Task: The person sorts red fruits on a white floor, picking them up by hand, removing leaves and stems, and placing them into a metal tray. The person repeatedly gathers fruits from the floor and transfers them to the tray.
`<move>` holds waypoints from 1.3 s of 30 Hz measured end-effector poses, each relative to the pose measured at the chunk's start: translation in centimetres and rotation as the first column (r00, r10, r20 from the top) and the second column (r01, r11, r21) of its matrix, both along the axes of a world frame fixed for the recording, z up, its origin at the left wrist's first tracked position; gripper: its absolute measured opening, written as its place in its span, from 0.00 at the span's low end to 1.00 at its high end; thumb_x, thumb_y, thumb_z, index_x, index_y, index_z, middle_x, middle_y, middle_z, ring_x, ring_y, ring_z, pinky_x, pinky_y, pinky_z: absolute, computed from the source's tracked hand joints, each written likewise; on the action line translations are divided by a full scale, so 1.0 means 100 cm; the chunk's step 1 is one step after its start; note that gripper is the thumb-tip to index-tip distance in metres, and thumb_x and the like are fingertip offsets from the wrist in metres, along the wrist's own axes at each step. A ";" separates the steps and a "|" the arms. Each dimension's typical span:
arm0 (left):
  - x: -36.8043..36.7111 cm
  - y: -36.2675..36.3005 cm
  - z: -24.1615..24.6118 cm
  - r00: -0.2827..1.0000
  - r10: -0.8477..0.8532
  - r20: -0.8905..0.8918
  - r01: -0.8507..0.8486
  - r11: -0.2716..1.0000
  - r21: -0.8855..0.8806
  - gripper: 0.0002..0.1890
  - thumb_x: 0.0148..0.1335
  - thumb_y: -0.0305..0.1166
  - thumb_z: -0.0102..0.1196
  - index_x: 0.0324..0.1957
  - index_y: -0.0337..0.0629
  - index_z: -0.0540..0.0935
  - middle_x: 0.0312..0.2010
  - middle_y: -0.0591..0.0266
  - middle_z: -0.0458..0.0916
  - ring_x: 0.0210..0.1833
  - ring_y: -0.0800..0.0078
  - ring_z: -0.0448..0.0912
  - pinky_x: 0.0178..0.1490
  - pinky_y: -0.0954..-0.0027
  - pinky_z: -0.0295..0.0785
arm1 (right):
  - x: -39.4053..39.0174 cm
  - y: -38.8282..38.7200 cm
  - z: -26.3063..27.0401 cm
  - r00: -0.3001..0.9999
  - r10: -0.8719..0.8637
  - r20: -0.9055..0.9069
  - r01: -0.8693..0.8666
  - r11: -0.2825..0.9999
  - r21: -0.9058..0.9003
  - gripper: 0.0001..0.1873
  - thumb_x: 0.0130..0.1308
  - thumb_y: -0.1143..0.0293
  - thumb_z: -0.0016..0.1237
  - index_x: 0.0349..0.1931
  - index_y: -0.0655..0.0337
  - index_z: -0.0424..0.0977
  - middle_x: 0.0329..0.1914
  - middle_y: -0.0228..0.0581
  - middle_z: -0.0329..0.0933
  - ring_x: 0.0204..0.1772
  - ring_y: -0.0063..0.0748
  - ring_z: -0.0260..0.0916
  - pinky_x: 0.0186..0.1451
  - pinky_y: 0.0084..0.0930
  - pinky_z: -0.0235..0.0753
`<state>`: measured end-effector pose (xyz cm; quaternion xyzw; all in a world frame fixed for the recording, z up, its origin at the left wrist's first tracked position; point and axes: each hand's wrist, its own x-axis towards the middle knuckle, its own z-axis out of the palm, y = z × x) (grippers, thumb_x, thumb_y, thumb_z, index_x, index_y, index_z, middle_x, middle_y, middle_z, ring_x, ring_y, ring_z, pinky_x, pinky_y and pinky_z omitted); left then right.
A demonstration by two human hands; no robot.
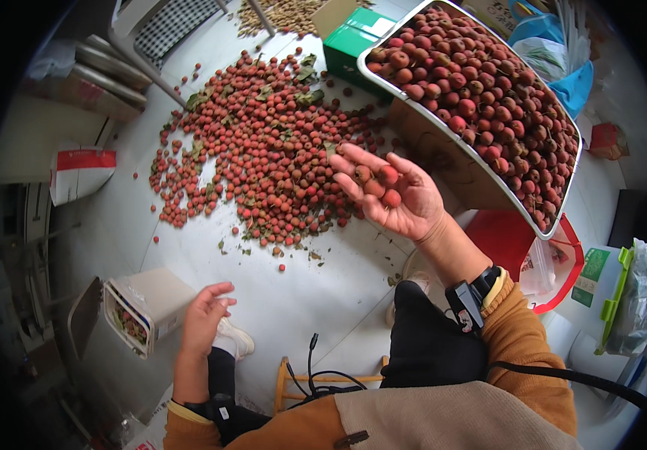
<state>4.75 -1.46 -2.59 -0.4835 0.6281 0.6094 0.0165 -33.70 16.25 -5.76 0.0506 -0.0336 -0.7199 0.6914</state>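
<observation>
My right hand is palm up with several red hawthorn fruits resting on its palm and fingers. It is held above the right edge of a large pile of hawthorn fruits, mixed with dry leaves, on the pale tiled floor. To the right of this hand, a white-rimmed tray is heaped with more hawthorn fruits. My left hand holds nothing, its fingers apart and slightly bent, at the lower left above my shoe. Beside it is a beige bin with its lid up, holding fruits and leaves.
A green box stands by the tray's far corner, and a chair at the upper left. A red bag and a clear container with green clips are at the right. Black cables lie over a wooden stool below me.
</observation>
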 end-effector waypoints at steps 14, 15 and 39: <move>-0.002 0.010 -0.015 0.997 0.061 0.044 -0.062 0.998 0.011 0.14 0.65 0.24 0.49 0.53 0.36 0.76 0.47 0.58 0.81 0.42 0.76 0.79 0.41 0.75 0.70 | -0.111 0.076 0.058 -0.632 0.409 -0.658 0.762 0.173 -0.625 0.05 0.65 0.73 0.54 0.39 0.61 0.74 0.36 0.33 0.70 0.39 0.26 0.69 0.42 0.23 0.72; -0.002 0.010 -0.015 0.997 0.058 0.042 -0.058 0.998 0.011 0.14 0.65 0.24 0.49 0.53 0.36 0.76 0.47 0.58 0.81 0.42 0.76 0.79 0.42 0.75 0.70 | -0.119 0.084 0.057 -0.680 0.490 -0.546 0.705 0.232 -0.670 0.07 0.63 0.74 0.55 0.40 0.62 0.75 0.37 0.38 0.70 0.40 0.33 0.69 0.42 0.26 0.72; -0.010 0.005 -0.047 0.999 0.000 0.049 -0.001 1.000 0.014 0.15 0.68 0.29 0.50 0.56 0.39 0.75 0.50 0.60 0.81 0.47 0.76 0.79 0.47 0.75 0.71 | -0.058 0.062 0.002 -0.923 0.321 -0.210 0.366 0.574 -0.733 0.22 0.66 0.67 0.50 0.60 0.57 0.71 0.65 0.47 0.64 0.65 0.47 0.64 0.70 0.41 0.61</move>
